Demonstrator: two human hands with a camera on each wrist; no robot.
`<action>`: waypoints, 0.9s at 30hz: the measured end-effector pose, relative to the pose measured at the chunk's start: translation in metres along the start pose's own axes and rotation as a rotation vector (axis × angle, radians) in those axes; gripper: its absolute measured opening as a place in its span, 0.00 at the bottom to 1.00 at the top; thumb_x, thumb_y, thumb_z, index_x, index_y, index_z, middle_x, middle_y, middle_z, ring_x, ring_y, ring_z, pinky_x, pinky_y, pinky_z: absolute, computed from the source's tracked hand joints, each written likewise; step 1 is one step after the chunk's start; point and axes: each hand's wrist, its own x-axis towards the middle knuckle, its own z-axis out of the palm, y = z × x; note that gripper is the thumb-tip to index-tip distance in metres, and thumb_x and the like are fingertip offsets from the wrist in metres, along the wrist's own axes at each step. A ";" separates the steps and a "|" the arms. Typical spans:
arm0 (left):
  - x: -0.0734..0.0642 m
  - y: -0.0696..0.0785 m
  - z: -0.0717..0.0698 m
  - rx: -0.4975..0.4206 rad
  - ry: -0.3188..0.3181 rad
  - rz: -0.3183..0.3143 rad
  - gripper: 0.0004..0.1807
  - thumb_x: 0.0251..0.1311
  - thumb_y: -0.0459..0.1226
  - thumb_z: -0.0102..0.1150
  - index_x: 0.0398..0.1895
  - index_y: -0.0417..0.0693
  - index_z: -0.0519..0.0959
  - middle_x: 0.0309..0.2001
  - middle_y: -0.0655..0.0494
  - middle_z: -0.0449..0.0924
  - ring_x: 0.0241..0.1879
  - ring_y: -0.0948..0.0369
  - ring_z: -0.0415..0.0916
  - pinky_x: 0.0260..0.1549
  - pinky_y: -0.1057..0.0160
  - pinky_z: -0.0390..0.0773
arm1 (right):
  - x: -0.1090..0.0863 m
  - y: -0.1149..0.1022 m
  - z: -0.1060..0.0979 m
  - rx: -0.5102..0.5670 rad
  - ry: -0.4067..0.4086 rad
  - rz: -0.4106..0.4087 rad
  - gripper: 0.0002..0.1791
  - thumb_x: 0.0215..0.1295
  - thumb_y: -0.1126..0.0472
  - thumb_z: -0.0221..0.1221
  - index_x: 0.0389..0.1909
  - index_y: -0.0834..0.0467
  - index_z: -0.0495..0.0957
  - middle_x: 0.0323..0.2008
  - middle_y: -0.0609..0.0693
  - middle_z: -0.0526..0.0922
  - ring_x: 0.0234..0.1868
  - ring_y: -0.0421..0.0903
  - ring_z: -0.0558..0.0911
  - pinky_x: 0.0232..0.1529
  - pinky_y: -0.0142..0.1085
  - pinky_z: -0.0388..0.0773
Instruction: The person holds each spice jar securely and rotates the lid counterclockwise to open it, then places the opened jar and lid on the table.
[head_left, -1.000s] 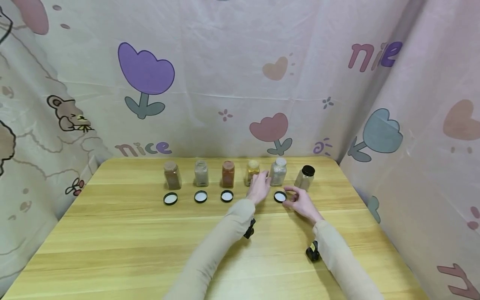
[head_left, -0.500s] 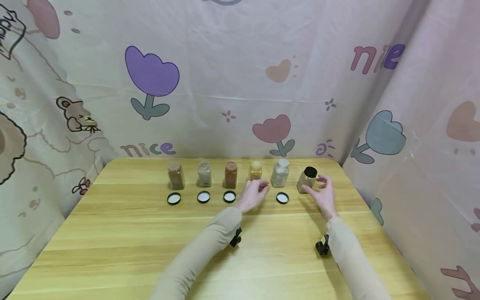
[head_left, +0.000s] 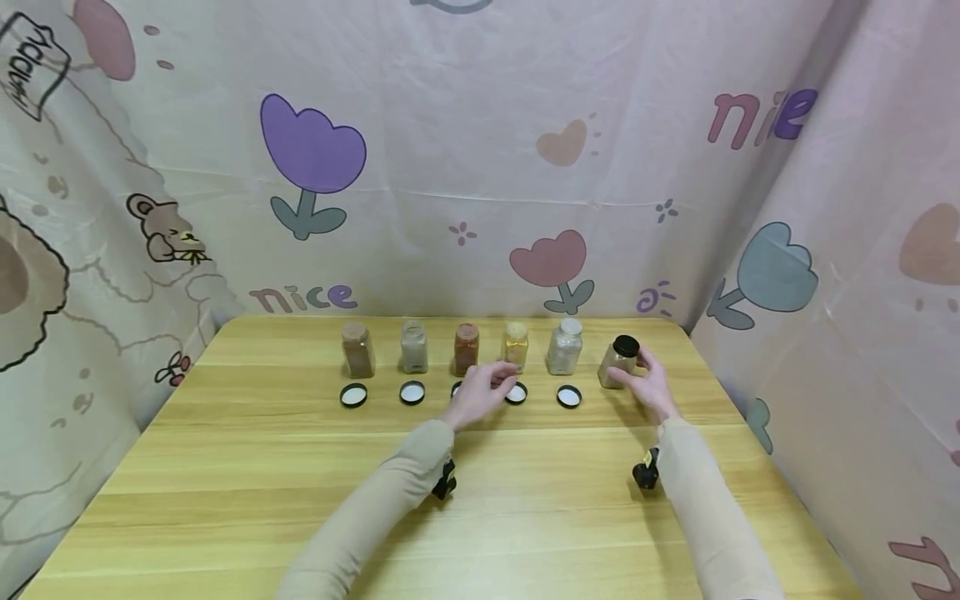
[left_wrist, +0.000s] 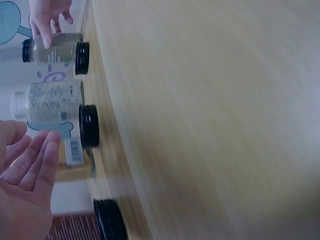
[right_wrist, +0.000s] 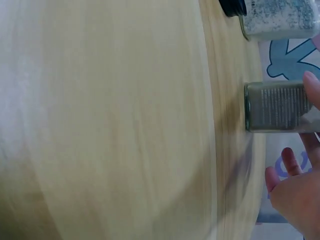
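Observation:
My right hand (head_left: 649, 387) grips a square glass jar (head_left: 615, 368) with a black screw lid (head_left: 626, 346), at the right end of a row. In the right wrist view, the thumb (right_wrist: 312, 89) lies along one side of this jar, with fingers on the other side. My left hand (head_left: 480, 395), fingers loosely bent and holding nothing, hovers before the red-brown spice jar (head_left: 466, 348) and the yellow one (head_left: 516, 343). It partly covers one loose black lid (head_left: 454, 389) in the head view. Another loose lid (head_left: 516, 395) lies just right of its fingertips.
Farther left stand an uncovered brown spice jar (head_left: 357, 352) and a pale grey one (head_left: 413, 350). A jar with whitish contents (head_left: 565, 348) is left of my right hand. Loose lids (head_left: 354, 395) lie white side up before them on the wooden table (head_left: 525, 508). Patterned curtain (head_left: 420, 167) hangs behind.
My right hand has gone from the lid before the whitish jar rightward to the black-lidded jar and closed round it. My left hand has drawn left and back from the yellow jar, uncovering its lid.

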 end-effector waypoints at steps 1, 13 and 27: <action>-0.001 -0.001 -0.001 0.002 0.001 0.004 0.16 0.72 0.33 0.55 0.58 0.35 0.79 0.52 0.41 0.86 0.48 0.51 0.85 0.51 0.54 0.85 | 0.000 0.001 -0.001 -0.008 0.008 -0.010 0.39 0.64 0.61 0.67 0.73 0.63 0.62 0.71 0.67 0.64 0.70 0.62 0.61 0.72 0.55 0.58; -0.014 -0.016 -0.030 -0.061 -0.021 -0.034 0.16 0.72 0.34 0.56 0.58 0.34 0.79 0.51 0.40 0.86 0.48 0.49 0.85 0.50 0.59 0.85 | -0.018 0.011 -0.029 -0.138 -0.133 -0.077 0.31 0.60 0.58 0.70 0.62 0.65 0.73 0.49 0.51 0.73 0.53 0.50 0.66 0.49 0.38 0.64; -0.034 -0.041 -0.077 -0.050 0.014 -0.014 0.17 0.68 0.38 0.62 0.56 0.39 0.81 0.48 0.45 0.87 0.44 0.56 0.84 0.47 0.60 0.84 | -0.040 0.002 -0.028 -0.096 -0.445 -0.203 0.31 0.49 0.67 0.75 0.55 0.67 0.75 0.42 0.38 0.82 0.40 0.38 0.79 0.42 0.30 0.77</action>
